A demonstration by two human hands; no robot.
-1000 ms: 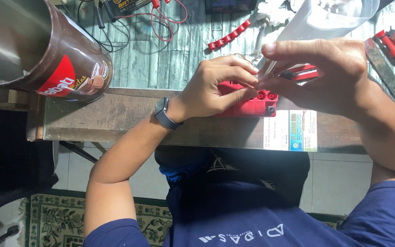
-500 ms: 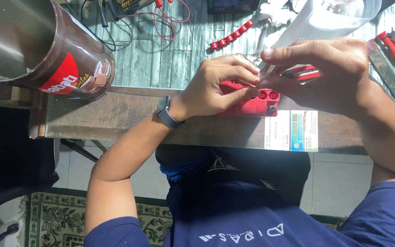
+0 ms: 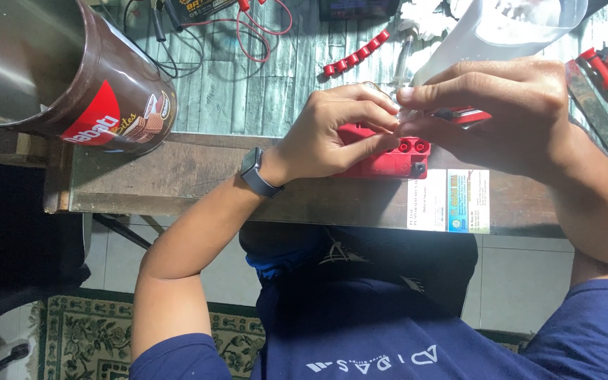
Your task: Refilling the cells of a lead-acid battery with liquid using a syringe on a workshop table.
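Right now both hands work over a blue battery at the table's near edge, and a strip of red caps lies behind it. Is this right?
Not quite: the battery is red, not blue, as the head view shows. The rest holds: the left hand and right hand meet over it at the table's near edge, and the strip of red caps lies behind it.

Brown round tin [image 3: 72, 77] far left, white label [image 3: 448, 200] on desk edge

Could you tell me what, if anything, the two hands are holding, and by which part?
Both hands, left hand and right hand, pinch something small above the red battery case; the fingertips hide it, so the thing and the hold cannot be told.
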